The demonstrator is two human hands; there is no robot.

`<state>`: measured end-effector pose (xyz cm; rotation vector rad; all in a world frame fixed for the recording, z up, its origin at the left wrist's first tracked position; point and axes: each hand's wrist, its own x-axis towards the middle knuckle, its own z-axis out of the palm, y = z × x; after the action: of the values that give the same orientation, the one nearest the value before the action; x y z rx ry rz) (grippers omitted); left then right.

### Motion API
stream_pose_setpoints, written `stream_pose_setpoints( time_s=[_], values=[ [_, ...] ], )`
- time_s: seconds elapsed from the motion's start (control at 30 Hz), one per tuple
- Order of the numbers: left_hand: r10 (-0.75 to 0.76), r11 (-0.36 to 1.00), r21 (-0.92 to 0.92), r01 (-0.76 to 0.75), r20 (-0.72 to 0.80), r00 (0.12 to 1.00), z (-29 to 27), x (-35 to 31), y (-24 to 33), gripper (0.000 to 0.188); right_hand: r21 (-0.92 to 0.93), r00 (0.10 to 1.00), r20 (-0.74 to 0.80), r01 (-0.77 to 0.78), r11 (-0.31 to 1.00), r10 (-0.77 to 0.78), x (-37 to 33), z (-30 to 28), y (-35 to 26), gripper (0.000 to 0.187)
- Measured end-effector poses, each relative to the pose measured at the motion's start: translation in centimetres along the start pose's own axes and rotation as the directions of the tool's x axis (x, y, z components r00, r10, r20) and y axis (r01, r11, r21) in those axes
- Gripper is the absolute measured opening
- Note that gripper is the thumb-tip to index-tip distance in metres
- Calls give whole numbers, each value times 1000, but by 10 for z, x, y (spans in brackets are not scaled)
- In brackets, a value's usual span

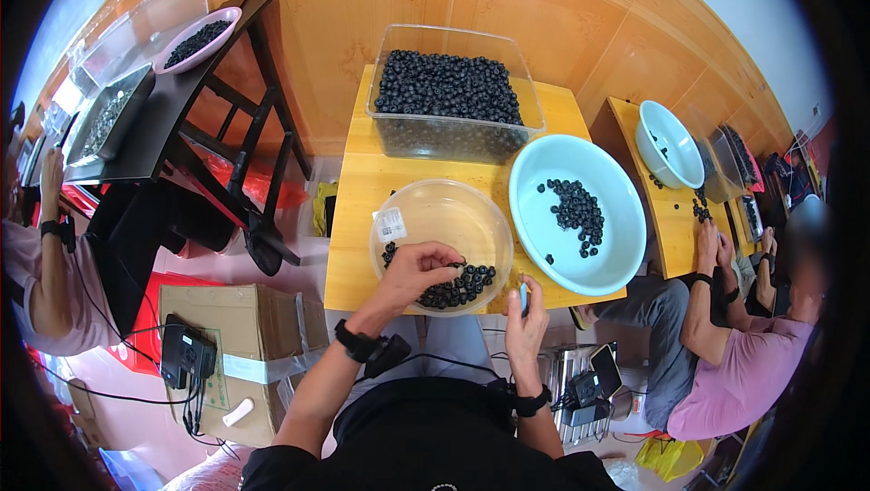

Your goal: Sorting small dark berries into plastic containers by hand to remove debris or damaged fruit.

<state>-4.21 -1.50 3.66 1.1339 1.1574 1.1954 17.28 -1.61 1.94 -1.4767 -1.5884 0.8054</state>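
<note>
My left hand [419,272] reaches over the near side of a round clear plastic tub [439,197]. Its thumb and fingers are pinched together on what looks like a small black round piece, mostly covered by the fingertips. Below them in the tub lie several more black round pieces [467,287]. Just right of the tub, at the table's front edge, my right hand [526,328] is closed around a slim light-blue tool [523,299]; its tip is too small to make out.
A light-blue basin [625,246] with loose black pieces stands to the right. Behind the tub is a clear rectangular bin [426,138] full of them. A cardboard box [245,310] stands at lower left. People work at a dark table [172,120] and a yellow table [666,242].
</note>
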Motion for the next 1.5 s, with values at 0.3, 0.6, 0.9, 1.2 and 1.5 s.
stream_pose_setpoints(
  time_s=[0.3,0.6,0.9,1.2,1.5],
  values=[
    [-182,499,-833,237,166,969,-6,-39,9,21,138,909,302,255,957,-286,-4,3,-61,17],
    [-133,459,-857,232,192,972,0,-47,-1,17,104,814,381,435,895,-439,-3,7,-70,20],
    [-133,493,-834,245,206,969,4,-50,1,16,101,803,390,450,887,-452,-2,3,-72,19],
    [-153,528,-812,249,197,968,4,-52,2,12,150,807,397,414,898,-438,-2,3,-68,17],
    [-43,544,-810,220,235,971,4,-59,18,13,104,916,290,256,961,-276,17,1,-46,18]
  ],
)
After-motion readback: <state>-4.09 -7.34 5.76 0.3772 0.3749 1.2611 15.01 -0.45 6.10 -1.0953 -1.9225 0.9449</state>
